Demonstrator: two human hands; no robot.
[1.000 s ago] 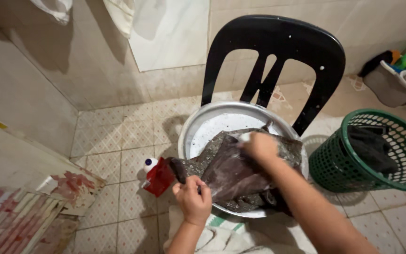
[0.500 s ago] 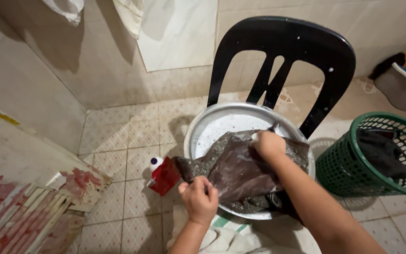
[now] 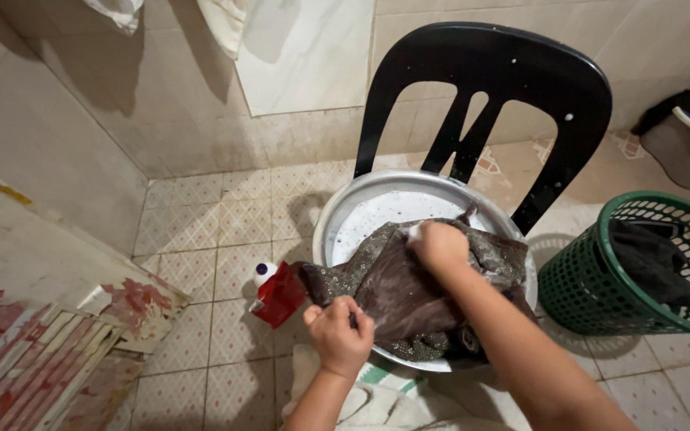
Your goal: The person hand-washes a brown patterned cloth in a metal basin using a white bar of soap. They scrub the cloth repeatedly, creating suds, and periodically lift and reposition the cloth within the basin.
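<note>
A wet dark brown garment (image 3: 397, 291) with a speckled grey edge lies across a round metal basin (image 3: 337, 215) of soapy water, which rests on a black plastic chair (image 3: 485, 88). My left hand (image 3: 339, 335) is closed on the garment's near edge at the basin's rim. My right hand (image 3: 439, 243) is fisted on top of the cloth near the basin's middle, with a small pale object, hard to make out, showing at its fingertips.
A red bottle with a white cap (image 3: 277, 291) stands on the tiled floor left of the basin. A green laundry basket (image 3: 592, 279) with dark clothes is at right. Worn painted boards (image 3: 49, 319) lie at left. Pale cloth (image 3: 361, 399) lies below the basin.
My right hand has slid slightly left and down along the garment. My left hand keeps its hold on the near edge. The view has shifted a little.
</note>
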